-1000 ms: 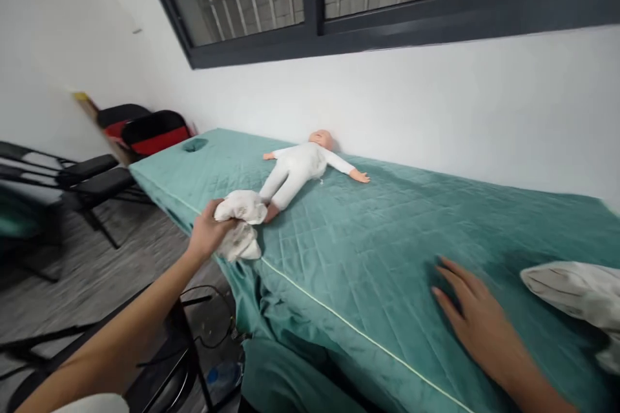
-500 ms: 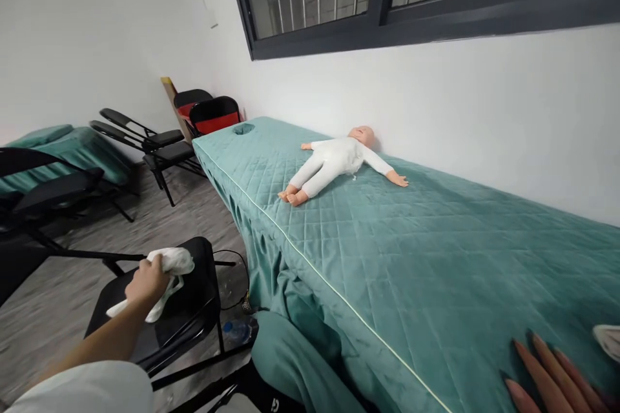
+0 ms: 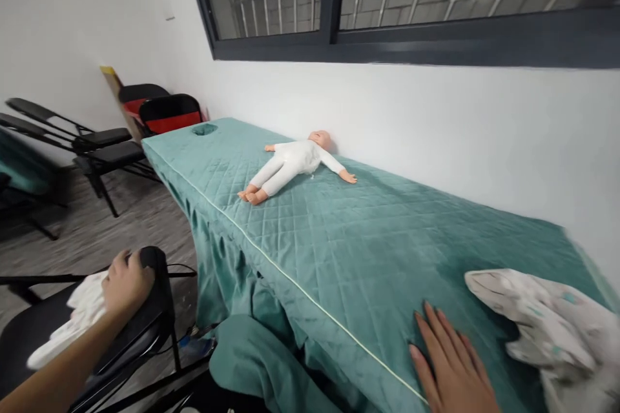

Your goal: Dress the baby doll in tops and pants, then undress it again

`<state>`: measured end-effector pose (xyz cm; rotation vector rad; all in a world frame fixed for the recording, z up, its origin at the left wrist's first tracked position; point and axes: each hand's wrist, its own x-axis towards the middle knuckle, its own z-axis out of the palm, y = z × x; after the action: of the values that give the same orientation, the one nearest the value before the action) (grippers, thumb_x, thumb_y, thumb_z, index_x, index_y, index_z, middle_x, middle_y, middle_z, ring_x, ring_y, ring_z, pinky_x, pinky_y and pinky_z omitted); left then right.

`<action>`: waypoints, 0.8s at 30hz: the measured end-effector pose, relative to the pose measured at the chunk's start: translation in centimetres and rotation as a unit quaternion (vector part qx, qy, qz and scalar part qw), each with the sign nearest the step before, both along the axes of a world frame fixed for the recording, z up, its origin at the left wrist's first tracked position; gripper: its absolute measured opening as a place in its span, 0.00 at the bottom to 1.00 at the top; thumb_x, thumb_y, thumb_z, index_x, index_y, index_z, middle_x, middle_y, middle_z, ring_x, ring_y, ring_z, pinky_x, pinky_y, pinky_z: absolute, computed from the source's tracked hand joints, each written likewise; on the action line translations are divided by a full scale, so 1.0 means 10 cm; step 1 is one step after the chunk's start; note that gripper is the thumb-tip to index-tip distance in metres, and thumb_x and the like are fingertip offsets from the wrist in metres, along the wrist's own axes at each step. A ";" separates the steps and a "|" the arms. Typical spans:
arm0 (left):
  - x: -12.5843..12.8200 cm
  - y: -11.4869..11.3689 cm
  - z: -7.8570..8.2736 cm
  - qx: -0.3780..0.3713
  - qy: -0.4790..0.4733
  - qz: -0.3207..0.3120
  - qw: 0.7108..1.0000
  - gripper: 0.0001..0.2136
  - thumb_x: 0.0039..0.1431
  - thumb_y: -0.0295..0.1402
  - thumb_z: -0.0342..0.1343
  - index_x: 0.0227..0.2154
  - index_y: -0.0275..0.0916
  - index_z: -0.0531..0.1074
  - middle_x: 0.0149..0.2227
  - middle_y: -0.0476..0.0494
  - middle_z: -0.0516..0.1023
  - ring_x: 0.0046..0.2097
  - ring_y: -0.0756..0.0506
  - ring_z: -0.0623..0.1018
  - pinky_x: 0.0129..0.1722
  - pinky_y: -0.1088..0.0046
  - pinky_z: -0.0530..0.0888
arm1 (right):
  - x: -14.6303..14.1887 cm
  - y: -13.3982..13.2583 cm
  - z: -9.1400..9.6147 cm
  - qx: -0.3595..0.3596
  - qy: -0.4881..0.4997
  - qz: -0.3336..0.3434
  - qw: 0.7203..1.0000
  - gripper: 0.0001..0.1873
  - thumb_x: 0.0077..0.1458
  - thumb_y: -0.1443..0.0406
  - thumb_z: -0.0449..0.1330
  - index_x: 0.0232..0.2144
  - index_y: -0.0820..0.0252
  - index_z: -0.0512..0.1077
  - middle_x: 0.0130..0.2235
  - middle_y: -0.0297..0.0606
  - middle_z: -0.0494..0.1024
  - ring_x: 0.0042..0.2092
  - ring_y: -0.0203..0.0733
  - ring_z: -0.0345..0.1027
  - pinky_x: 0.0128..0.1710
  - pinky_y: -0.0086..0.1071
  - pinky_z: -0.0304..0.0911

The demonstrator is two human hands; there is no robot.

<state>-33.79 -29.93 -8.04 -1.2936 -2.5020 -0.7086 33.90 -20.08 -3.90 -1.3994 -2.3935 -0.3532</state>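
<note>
On the black chair (image 3: 145, 329) beside the bed's (image 3: 339, 232) near edge, the left hand (image 3: 126, 281) has its fingers curled on a white cloth (image 3: 80, 316), whose loose end trails across the seat. Risk: the smooth seat lets the cloth slide to the floor if released there. The right hand (image 3: 453, 368) lies flat, fingers apart, at the bed's near edge, just beside a patterned cloth (image 3: 542, 329).

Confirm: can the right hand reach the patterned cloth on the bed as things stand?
Probably yes. The right hand lies flat on the green cover, close beside the patterned cloth, with only bare cover between them.
</note>
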 end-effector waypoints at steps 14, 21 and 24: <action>2.25 1.31 0.66 0.205 -0.043 -0.252 0.945 0.13 0.62 0.35 0.53 0.49 0.41 0.66 0.56 0.35 0.69 0.61 0.36 0.70 0.62 0.48 0.68 | 0.10 -0.19 0.15 -0.010 0.010 -0.108 0.994 0.33 0.66 0.49 0.49 0.67 0.59 0.59 0.67 0.49 0.64 0.67 0.60 0.59 0.63 0.56 0.58; 4.05 2.47 0.84 0.109 -0.229 -0.536 0.806 0.15 0.62 0.25 0.49 0.50 0.41 0.70 0.54 0.38 0.75 0.56 0.44 0.75 0.57 0.60 0.74 | 0.15 -0.13 0.43 0.029 0.136 -0.131 0.982 0.28 0.66 0.58 0.53 0.66 0.55 0.56 0.68 0.51 0.61 0.67 0.56 0.58 0.63 0.53 0.61; 4.51 2.78 0.83 0.002 -0.258 -0.591 0.764 0.15 0.61 0.26 0.52 0.50 0.41 0.71 0.52 0.40 0.77 0.53 0.44 0.76 0.55 0.62 0.74 | 0.32 0.06 0.64 0.104 0.136 -0.211 0.962 0.33 0.64 0.57 0.56 0.67 0.59 0.55 0.68 0.56 0.60 0.67 0.63 0.56 0.63 0.58 0.57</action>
<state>11.33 -2.15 0.28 -2.9965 -1.6207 -1.4241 37.07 -19.45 2.45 -1.7235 -1.7771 -0.4683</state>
